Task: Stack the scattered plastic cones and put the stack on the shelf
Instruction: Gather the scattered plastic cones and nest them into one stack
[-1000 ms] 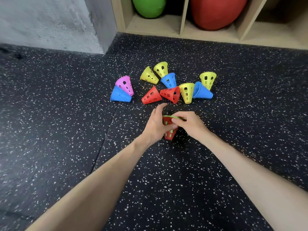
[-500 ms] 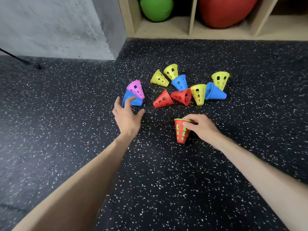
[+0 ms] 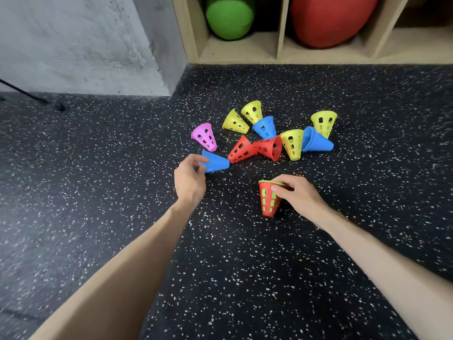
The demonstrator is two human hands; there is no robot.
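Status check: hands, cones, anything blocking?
Left hand grips blue cone. Right hand holds red stack upright. Ten cones loose on floor. Nothing blocking.

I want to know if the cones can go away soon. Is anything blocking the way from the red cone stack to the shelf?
Yes. The scattered plastic cones lie on the speckled floor between the red-and-green cone stack, which the right hand grips, and the wooden shelf.
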